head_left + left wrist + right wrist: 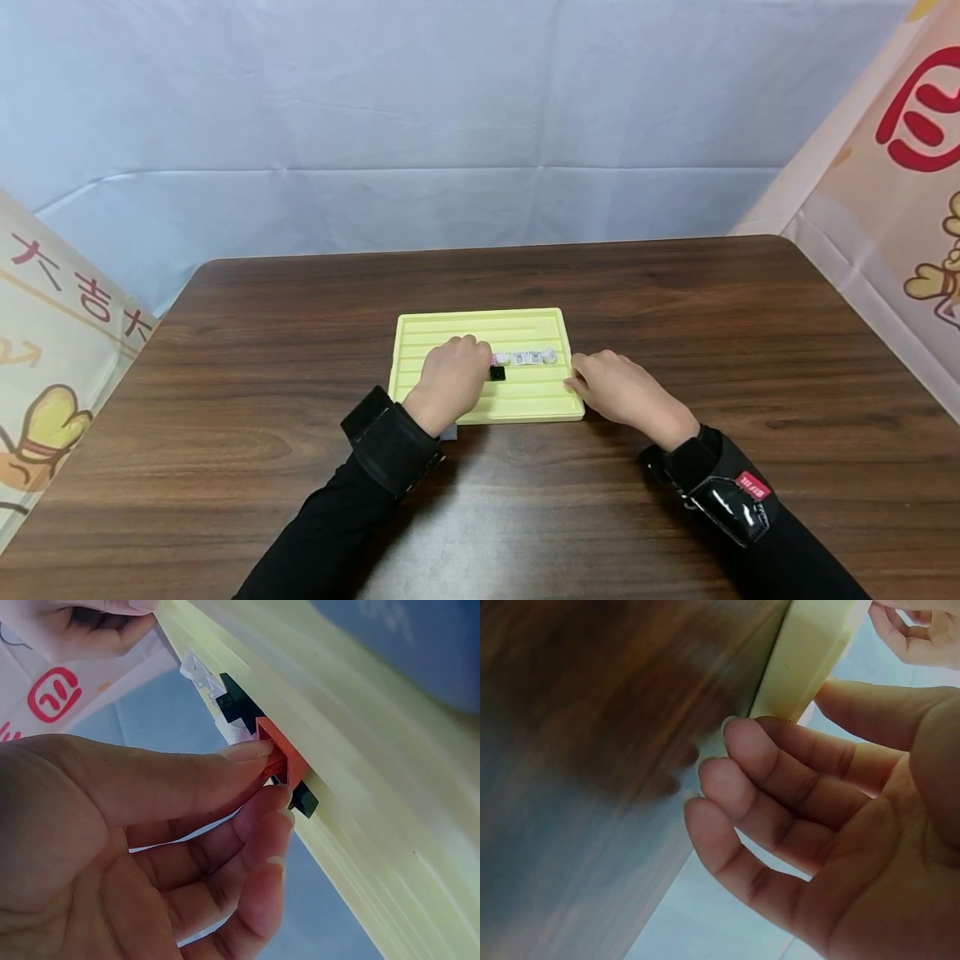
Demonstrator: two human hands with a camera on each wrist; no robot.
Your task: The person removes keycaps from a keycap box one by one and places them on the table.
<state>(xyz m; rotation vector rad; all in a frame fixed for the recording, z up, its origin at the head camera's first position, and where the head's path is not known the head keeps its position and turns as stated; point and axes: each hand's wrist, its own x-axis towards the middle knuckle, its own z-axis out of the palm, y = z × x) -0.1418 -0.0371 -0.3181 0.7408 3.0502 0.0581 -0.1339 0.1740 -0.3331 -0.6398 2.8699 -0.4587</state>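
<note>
A pale yellow ridged tray [525,406] lies on the table. Over its middle, my left hand [453,379] pinches a small orange-red piece [289,754] between thumb and fingers, low against the ridges. Dark, nearly black pieces [238,701] sit at either side of the orange one; one black piece [497,373] shows beside the hand from above. A short row of small white pieces [535,357] with printed marks lies to the right. My right hand [622,387] holds the tray's right edge between thumb and index finger, the other fingers [727,787] loosely bent.
Wood-grain table [262,400] surrounds the tray. A small grey object [449,433] pokes out at the tray's near left edge, mostly hidden by the left wrist. A pale blue cloth [420,125] hangs behind, with printed cloths [885,225] at the sides.
</note>
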